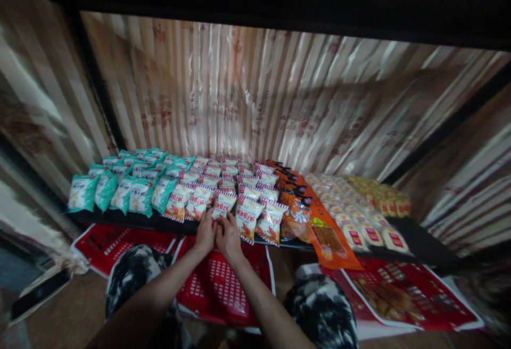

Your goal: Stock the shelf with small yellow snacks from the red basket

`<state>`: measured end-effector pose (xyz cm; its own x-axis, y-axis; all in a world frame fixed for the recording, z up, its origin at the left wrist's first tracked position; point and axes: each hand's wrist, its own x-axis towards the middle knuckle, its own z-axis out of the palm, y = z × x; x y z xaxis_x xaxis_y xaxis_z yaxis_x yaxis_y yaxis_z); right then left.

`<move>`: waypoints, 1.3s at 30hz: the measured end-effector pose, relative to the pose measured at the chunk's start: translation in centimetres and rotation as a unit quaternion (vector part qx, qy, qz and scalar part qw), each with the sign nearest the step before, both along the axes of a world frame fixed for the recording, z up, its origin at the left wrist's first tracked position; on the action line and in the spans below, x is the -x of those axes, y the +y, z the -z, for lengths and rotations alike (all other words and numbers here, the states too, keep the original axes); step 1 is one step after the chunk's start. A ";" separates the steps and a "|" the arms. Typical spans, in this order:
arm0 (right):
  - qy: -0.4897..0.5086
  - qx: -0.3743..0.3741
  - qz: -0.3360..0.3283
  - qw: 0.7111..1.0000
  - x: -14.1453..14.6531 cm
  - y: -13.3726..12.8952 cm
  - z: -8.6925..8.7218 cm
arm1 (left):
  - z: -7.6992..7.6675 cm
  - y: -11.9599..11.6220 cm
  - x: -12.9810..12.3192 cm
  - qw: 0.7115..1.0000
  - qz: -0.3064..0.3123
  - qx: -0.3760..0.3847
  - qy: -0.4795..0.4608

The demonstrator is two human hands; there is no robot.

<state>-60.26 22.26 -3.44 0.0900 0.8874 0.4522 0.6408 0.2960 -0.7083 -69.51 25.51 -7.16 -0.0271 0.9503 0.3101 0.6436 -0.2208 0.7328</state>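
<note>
Both of my hands meet at the lower edge of a white snack bag (224, 203) with red lettering and a striped top, in the front row of the shelf. The fingers of my left hand (206, 233) are closed on the bag's lower left part. My right hand (228, 236) is closed at its lower right, close beside the left. My fingertips are partly hidden. Matching snack bags (198, 201) stand in rows on either side and behind. To the right, another white bag (247, 218) leans upright.
Teal bags (141, 196) fill the shelf's left part. Orange packets (330, 237) lie right of centre, one overhanging the edge. Round wrapped pastries (373, 233) and yellowish packs (389, 204) stand further right. Red baskets (223, 280) are below the black shelf (425, 240); a dark beam (279, 3) runs overhead.
</note>
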 end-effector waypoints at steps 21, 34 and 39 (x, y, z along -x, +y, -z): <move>0.017 -0.011 0.021 1.000 -0.1 1.7 0.5 | 0.6 0.4 -0.1 0.997 0.016 -0.021 -0.069; 0.016 0.027 0.026 0.999 -0.6 2.6 1.0 | 2.2 0.1 -1.0 0.993 0.001 -0.039 -0.109; 0.027 0.004 0.035 0.999 -0.3 3.1 1.1 | 2.1 -0.2 -0.9 0.997 0.001 -0.042 -0.070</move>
<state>-60.00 25.36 -4.56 0.1754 0.8815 0.4383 0.6203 0.2468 -0.7445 -68.64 25.35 -9.26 -0.0737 0.9212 0.3820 0.5361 -0.2863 0.7941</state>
